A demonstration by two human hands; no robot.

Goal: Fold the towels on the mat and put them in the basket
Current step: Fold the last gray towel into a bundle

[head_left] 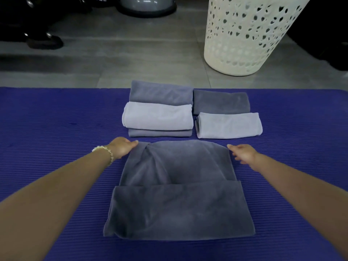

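Dark grey towel [177, 194] lay half-folded at mid-mat. The left hand [122, 148] pinched its far-left corner; the right hand [243, 153], fingers extended, touched the far-right one. Five folded towels [158, 115] sat beyond it, not yet basketed. The white perforated basket [244, 34] stood on grey floor tiles [113, 53] past the purple ribbed mat [47, 119] — contents hidden.

Both arms extended; left hand [123, 148] pinches towel [178, 204] corner; right hand [243, 153] fingers straight
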